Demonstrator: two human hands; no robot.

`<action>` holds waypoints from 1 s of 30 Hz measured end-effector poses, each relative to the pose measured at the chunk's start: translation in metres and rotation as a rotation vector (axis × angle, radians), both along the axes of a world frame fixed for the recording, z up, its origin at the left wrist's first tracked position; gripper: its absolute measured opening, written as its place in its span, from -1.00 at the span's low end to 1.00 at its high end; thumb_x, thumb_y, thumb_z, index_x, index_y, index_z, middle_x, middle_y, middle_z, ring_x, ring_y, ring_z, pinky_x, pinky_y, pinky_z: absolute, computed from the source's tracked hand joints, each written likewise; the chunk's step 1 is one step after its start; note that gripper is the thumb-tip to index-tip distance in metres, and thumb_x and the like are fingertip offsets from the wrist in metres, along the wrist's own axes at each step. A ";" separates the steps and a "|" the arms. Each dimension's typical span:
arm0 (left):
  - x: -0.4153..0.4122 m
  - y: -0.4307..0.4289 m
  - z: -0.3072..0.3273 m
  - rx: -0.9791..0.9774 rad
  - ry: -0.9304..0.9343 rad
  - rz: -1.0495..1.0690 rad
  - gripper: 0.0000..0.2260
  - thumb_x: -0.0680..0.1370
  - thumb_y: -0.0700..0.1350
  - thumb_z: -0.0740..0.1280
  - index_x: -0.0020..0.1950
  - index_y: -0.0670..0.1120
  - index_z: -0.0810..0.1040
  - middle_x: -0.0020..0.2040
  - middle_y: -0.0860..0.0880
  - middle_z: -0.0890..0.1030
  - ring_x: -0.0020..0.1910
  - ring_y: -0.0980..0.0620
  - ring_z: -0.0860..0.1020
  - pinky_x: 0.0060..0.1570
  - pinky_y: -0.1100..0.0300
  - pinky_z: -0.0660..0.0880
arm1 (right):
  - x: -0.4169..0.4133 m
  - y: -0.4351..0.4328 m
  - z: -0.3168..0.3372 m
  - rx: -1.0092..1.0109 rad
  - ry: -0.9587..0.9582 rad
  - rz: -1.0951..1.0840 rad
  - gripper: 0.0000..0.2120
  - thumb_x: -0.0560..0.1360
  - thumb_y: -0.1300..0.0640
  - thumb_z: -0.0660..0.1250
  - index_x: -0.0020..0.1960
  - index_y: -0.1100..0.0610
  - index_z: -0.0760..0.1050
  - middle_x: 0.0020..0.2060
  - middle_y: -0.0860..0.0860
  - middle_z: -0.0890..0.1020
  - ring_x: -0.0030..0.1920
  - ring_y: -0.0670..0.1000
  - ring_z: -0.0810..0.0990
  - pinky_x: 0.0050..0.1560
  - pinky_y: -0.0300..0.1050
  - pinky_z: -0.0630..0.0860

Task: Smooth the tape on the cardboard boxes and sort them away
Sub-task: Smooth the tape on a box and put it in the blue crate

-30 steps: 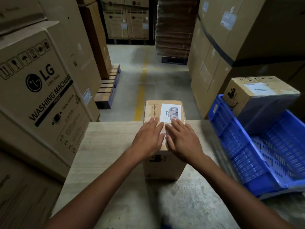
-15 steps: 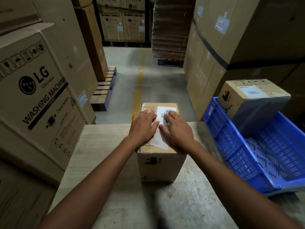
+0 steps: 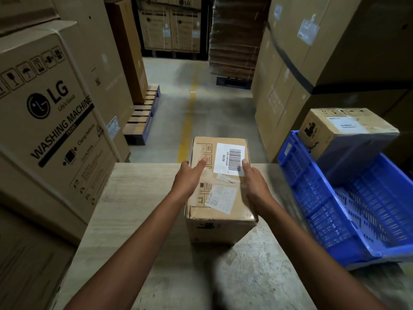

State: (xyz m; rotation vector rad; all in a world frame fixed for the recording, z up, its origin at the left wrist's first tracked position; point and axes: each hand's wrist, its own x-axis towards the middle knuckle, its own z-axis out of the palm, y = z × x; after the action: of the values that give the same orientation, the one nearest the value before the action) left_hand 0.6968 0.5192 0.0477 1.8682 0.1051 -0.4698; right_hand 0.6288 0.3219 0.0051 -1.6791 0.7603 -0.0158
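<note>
Cardboard box (image 3: 220, 198) at table's (image 3: 134, 198) far edge: my left hand (image 3: 190, 180) and right hand (image 3: 254, 186) press flat, fingers straight, smoothing looks unfinished; another box (image 3: 348, 128) already in blue crate (image 3: 324, 198).

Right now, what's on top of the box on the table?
A barcode label, a second label, the left hand and the right hand. The hands hide its side edges.

1 head camera (wide-angle) looks forward and down, near the table (image 3: 134, 198).
</note>
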 end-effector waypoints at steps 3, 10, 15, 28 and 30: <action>-0.013 0.007 0.005 -0.199 0.079 -0.087 -0.49 0.51 0.34 0.32 0.29 0.02 0.57 0.07 -0.02 0.72 0.03 -0.09 0.70 0.16 -0.17 0.57 | -0.025 0.023 0.033 0.171 -0.060 0.029 -0.39 0.43 -0.57 0.06 0.07 -0.21 0.67 0.11 0.02 0.72 0.13 0.14 0.69 0.20 0.20 0.54; -0.039 0.012 0.010 -0.341 -0.003 -0.096 -0.51 0.56 0.35 0.20 0.36 0.11 0.53 0.16 0.05 0.69 0.14 -0.03 0.66 0.25 -0.19 0.52 | -0.049 0.031 0.034 0.260 -0.212 0.043 -0.37 0.42 -0.57 0.05 0.08 -0.20 0.67 0.07 0.03 0.73 0.10 0.13 0.71 0.29 0.28 0.51; -0.047 0.018 0.008 -0.577 0.024 -0.007 -0.38 0.62 0.34 0.00 0.38 -0.07 0.52 0.21 -0.14 0.66 0.19 -0.16 0.63 0.22 -0.17 0.53 | -0.057 0.034 0.028 0.227 -0.345 -0.086 -0.21 0.44 -0.55 0.05 0.23 0.06 0.58 0.11 0.09 0.70 0.13 0.14 0.68 0.27 0.27 0.52; -0.086 0.031 -0.063 -0.850 0.498 0.160 -0.69 0.45 0.08 0.29 -0.20 -0.09 0.72 -0.19 -0.11 0.71 -0.24 -0.08 0.69 -0.19 0.08 0.63 | -0.078 0.037 -0.033 0.349 -0.094 -0.153 -0.29 0.50 -0.49 0.11 0.19 0.10 0.59 0.05 0.13 0.71 0.09 0.18 0.69 0.20 0.21 0.58; -0.087 0.027 -0.068 -0.826 0.491 0.186 -0.68 0.47 0.03 0.26 -0.29 -0.12 0.70 -0.30 -0.09 0.69 -0.35 -0.04 0.67 -0.30 0.13 0.62 | -0.082 0.034 -0.040 0.333 -0.050 -0.121 -0.38 0.56 -0.42 0.11 0.17 0.07 0.62 0.04 0.09 0.72 0.12 0.15 0.68 0.21 0.15 0.57</action>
State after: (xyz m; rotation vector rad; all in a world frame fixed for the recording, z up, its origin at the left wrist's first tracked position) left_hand 0.6097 0.5462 -0.0204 0.9039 0.3520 -0.7040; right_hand 0.5471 0.3558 -0.0353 -1.3114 0.7795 -0.0147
